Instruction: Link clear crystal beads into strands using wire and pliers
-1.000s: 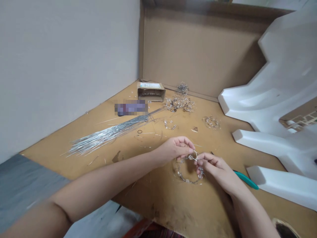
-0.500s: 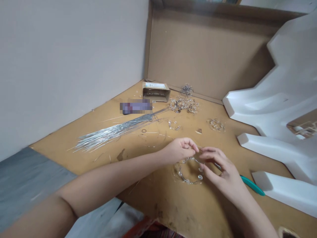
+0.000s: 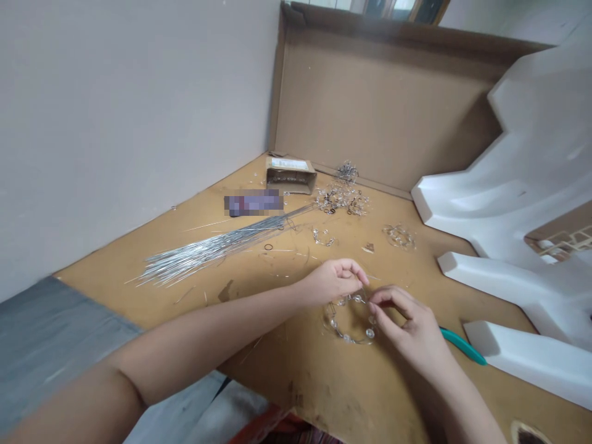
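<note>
Head view, hands (image 3: 409, 317), clear-beaded wire ring (image 3: 347, 338)

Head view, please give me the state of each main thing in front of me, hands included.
Beaded ring: roughly round, beads spaced apart.
Left hand: fingers curled, pinching a thin wire.
Right hand: thumb and forefinger pinched by the ring.
Wire bundle: loose, fanned at one end.
Cardboard box: open toward the camera.
Beaded pile: tangled.
Green handle: lying down, one end hidden.
</note>
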Demonstrator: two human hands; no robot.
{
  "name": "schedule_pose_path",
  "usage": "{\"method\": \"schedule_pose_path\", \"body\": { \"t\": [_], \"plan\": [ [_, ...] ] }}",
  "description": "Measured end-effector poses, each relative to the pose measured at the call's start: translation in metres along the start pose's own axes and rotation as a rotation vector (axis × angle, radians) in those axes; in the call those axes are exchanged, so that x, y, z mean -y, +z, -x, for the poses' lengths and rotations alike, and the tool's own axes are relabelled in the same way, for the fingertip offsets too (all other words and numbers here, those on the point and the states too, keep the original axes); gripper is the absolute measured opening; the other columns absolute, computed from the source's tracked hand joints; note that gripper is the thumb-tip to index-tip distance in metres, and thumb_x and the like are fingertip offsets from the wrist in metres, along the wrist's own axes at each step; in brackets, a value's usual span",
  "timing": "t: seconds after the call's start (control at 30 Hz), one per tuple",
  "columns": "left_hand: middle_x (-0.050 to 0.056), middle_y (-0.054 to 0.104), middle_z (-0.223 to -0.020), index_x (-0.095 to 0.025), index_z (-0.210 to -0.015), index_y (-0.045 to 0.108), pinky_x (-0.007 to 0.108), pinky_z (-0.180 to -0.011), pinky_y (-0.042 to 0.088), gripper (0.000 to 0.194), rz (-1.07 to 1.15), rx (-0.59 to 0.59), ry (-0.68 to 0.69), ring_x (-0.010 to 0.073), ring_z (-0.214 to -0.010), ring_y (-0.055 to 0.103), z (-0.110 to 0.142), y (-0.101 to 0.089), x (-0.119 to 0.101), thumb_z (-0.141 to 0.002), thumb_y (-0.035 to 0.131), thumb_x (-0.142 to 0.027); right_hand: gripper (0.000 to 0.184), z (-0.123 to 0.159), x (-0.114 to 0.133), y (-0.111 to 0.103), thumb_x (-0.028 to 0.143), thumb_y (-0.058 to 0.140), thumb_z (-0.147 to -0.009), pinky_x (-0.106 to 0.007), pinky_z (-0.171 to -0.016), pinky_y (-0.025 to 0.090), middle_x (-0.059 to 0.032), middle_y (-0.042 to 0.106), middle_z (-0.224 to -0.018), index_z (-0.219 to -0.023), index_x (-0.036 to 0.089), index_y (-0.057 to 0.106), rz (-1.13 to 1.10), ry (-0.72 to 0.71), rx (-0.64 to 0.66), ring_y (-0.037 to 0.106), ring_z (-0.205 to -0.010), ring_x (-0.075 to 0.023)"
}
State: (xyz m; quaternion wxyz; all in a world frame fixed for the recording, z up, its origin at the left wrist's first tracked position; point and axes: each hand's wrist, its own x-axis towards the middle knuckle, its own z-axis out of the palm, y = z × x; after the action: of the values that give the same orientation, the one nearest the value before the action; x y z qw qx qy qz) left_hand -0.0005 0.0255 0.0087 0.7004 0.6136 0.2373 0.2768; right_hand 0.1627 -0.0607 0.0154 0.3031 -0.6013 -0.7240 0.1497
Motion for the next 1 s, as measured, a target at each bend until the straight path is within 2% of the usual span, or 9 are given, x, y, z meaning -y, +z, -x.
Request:
{"method": "schedule_pose_path", "body": {
  "t": [0.33,0.47,0.6,0.7,0.77,0.9,1.0],
  "plan": [
    [-0.010,0.035,-0.043,-0.015,-0.077,0.051,0.018,-0.039,0.020,0.013,0.099,0.067,0.013,0.0031,-0.037,0.027,-0.002,-0.003,0.002,-0.073,0.058,-0.026,0.012,0.006,0.003,-0.002,0.030,0.048,-0.081,-0.028,-0.070,0.047,-0.0039,0.064,-0.082,-0.081,0.022,0.056,-0.021,0.083,-0.046,0.060,-0.074,-0.0172],
    [-0.011,0.036,-0.044,-0.015,-0.077,0.051,0.018,-0.039,0.020,0.013,0.118,0.076,0.006,0.0027,-0.036,0.027,-0.003,-0.005,0.003,-0.072,0.058,-0.025,0.017,0.012,-0.003,-0.016,0.035,0.046,-0.082,-0.030,-0.071,0.047,-0.0052,0.064,-0.087,-0.083,0.022,0.057,0.059,0.100,-0.079,0.060,-0.077,-0.0184],
    [-0.011,0.035,-0.045,-0.015,-0.077,0.051,0.018,-0.039,0.020,0.011,0.134,0.098,0.004,0.0024,-0.036,0.026,-0.004,-0.006,0.004,-0.073,0.057,-0.024,0.030,0.032,-0.033,-0.039,0.045,0.046,-0.079,-0.036,-0.076,0.048,-0.0074,0.065,-0.097,-0.094,0.022,0.059,0.259,0.255,-0.034,0.062,-0.085,-0.0230],
    [-0.011,0.033,-0.045,-0.016,-0.079,0.051,0.019,-0.039,0.019,0.013,0.151,0.118,-0.005,0.0023,-0.036,0.023,-0.003,-0.006,0.003,-0.072,0.057,-0.024,0.056,0.058,-0.060,-0.048,0.053,0.051,-0.072,-0.043,-0.085,0.044,-0.0133,0.060,-0.112,-0.114,0.017,0.054,0.517,0.261,0.067,0.056,-0.102,-0.0306],
    [-0.011,0.032,-0.045,-0.016,-0.081,0.051,0.019,-0.039,0.019,0.013,0.140,0.140,-0.002,0.0024,-0.036,0.023,-0.001,-0.005,0.000,-0.072,0.057,-0.023,0.066,0.072,-0.072,-0.048,0.056,0.050,-0.071,-0.045,-0.088,0.043,-0.0165,0.054,-0.122,-0.121,0.013,0.050,0.665,0.261,0.136,0.051,-0.109,-0.0341],
    [-0.010,0.036,-0.048,-0.016,-0.086,0.053,0.019,-0.042,0.022,0.014,0.102,0.225,0.063,0.0028,-0.040,0.027,0.005,-0.005,-0.009,-0.073,0.056,-0.020,0.070,0.080,-0.074,-0.043,0.047,0.049,-0.069,-0.046,-0.086,0.042,-0.0168,0.045,-0.132,-0.128,0.009,0.043,0.856,0.266,0.173,0.045,-0.115,-0.0370],
    [-0.009,0.038,-0.051,-0.016,-0.089,0.053,0.018,-0.043,0.023,0.015,0.090,0.285,0.115,0.0035,-0.043,0.029,0.010,-0.006,-0.014,-0.074,0.056,-0.020,0.068,0.071,-0.065,-0.040,0.040,0.049,-0.067,-0.045,-0.081,0.043,-0.0165,0.051,-0.126,-0.128,0.010,0.043,0.923,0.266,0.198,0.051,-0.107,-0.0366]
  ]
}}
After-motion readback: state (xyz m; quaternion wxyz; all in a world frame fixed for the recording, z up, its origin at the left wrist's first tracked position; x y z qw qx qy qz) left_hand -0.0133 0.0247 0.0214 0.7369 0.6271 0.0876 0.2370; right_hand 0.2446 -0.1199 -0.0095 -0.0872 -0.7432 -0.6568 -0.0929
